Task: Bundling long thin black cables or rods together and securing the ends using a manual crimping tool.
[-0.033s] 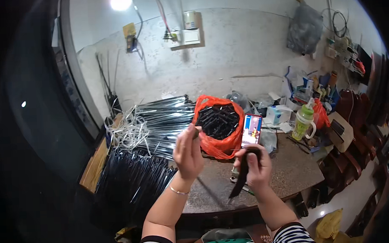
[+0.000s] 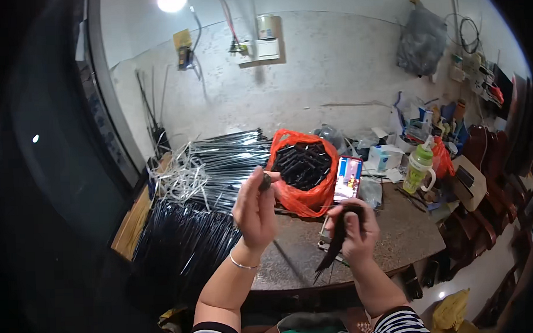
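Observation:
My left hand [image 2: 256, 214], raised in front of the orange bag, pinches a small dark piece [image 2: 266, 182] between thumb and fingers; its exact kind is unclear. To the right, my right hand [image 2: 357, 231] is closed round a bundle of dark strands [image 2: 338, 246], whose thin ends hang down toward the table. A fine light line, like a needle or wire, sticks out leftward by the right fingertips. Beyond the hands an orange plastic bag [image 2: 296, 202] stands open, full of short black tube-like pieces [image 2: 301, 165]. A phone [image 2: 347, 179] with a lit screen stands behind my right hand.
Long shiny dark rods [image 2: 231, 153] lie in piles at the left, with tangled white strips [image 2: 179, 175] on them and a black bundle [image 2: 184, 234] nearer me. A green-lidded bottle [image 2: 419, 167], a tissue box [image 2: 386, 157] and clutter fill the right side of the speckled table [image 2: 398, 232].
The view has shifted slightly. The strand bundle in my right hand has turned a little, its ends now looking more spread. Both hands keep their hold.

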Demonstrator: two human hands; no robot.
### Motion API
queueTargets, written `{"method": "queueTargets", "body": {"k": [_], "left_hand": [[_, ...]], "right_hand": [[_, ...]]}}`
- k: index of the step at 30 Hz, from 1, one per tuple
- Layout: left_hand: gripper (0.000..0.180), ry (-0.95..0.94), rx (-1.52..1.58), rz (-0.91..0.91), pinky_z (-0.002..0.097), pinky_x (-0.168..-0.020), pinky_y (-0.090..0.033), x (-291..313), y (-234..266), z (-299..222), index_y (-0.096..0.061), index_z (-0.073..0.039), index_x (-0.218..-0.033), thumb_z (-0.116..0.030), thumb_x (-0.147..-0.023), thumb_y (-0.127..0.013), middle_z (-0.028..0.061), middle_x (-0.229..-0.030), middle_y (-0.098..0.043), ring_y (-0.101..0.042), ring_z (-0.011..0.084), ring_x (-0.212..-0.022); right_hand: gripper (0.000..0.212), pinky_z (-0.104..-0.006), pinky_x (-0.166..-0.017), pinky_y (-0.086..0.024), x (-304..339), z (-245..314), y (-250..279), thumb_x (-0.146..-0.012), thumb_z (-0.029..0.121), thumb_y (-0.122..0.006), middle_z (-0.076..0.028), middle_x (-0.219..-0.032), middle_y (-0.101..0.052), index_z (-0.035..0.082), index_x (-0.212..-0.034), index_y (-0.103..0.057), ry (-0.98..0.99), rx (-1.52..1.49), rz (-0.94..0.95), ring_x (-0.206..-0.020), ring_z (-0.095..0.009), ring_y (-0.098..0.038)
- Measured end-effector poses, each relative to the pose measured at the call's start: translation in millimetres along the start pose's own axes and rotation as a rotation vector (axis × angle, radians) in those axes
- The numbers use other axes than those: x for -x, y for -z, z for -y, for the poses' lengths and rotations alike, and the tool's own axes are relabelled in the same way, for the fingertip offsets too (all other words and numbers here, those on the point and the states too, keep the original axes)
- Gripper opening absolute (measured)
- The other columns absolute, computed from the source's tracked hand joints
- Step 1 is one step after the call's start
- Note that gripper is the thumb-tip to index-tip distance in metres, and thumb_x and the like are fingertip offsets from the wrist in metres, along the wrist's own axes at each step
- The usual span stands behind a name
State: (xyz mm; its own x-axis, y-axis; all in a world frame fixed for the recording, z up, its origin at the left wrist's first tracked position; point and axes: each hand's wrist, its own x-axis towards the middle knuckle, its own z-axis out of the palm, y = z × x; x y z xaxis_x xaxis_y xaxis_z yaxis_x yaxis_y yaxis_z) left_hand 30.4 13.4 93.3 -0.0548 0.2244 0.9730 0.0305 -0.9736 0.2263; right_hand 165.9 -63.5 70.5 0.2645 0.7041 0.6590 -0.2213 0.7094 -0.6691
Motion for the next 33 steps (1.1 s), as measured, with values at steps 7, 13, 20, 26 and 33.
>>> {"method": "queueTargets", "body": {"k": [7,13,20,26,33], "left_hand": [[0.035,0.736,0.987,-0.049,0.0151,-0.036,-0.027,24.4,22.8,-80.8,-0.037,-0.004,-0.109,-0.013,-0.076,-0.047,0.0123,-0.076,-0.050,-0.036,0.0071,-0.042],[0.038,0.916,0.975,-0.185,0.0212,-0.061,-0.039,57.5,19.0,-116.2,-0.041,-0.004,-0.106,-0.005,-0.070,-0.053,0.0092,-0.084,-0.050,-0.048,0.0119,-0.070],[0.033,0.924,0.996,-0.221,0.0210,-0.071,-0.041,87.8,7.1,-112.7,-0.043,0.002,-0.099,0.007,-0.068,-0.051,0.0076,-0.089,-0.051,-0.050,0.0116,-0.079],[0.031,0.958,1.047,-0.239,0.0202,-0.069,-0.041,84.9,8.1,-109.9,-0.046,0.001,-0.094,0.008,-0.065,-0.054,0.0063,-0.086,-0.048,-0.048,0.0103,-0.078],[0.029,0.681,0.642,-0.283,0.0204,-0.069,-0.034,63.5,-8.2,-115.2,-0.047,0.001,-0.089,0.004,-0.062,-0.059,0.0063,-0.085,-0.045,-0.042,0.0110,-0.077]], "right_hand": [[0.034,-0.0181,-0.045,-0.039,48.2,17.6,-11.1,-0.081,0.016,-0.037,-0.008,-0.068,-0.052,-0.002,-0.109,-0.033,-0.207,-0.019,0.035,-0.048,-0.009,-0.048],[0.034,-0.0169,-0.040,-0.037,63.5,47.6,-32.9,-0.082,0.026,-0.036,-0.005,-0.064,-0.050,-0.006,-0.091,-0.044,-0.182,0.096,0.139,-0.041,-0.006,-0.043],[0.031,-0.0182,-0.055,-0.035,77.8,27.8,-23.2,-0.076,0.008,-0.044,-0.010,-0.093,-0.052,-0.005,-0.104,-0.042,-0.295,0.258,0.097,-0.059,-0.005,-0.040],[0.030,-0.0187,-0.052,-0.036,75.7,21.8,-25.3,-0.075,0.008,-0.046,-0.012,-0.091,-0.052,-0.005,-0.103,-0.043,-0.235,0.255,0.078,-0.056,-0.008,-0.040],[0.027,-0.0220,-0.047,-0.034,48.0,24.6,-32.0,-0.073,0.004,-0.046,-0.016,-0.089,-0.051,-0.006,-0.097,-0.045,0.251,0.480,0.129,-0.051,-0.013,-0.040]]}}
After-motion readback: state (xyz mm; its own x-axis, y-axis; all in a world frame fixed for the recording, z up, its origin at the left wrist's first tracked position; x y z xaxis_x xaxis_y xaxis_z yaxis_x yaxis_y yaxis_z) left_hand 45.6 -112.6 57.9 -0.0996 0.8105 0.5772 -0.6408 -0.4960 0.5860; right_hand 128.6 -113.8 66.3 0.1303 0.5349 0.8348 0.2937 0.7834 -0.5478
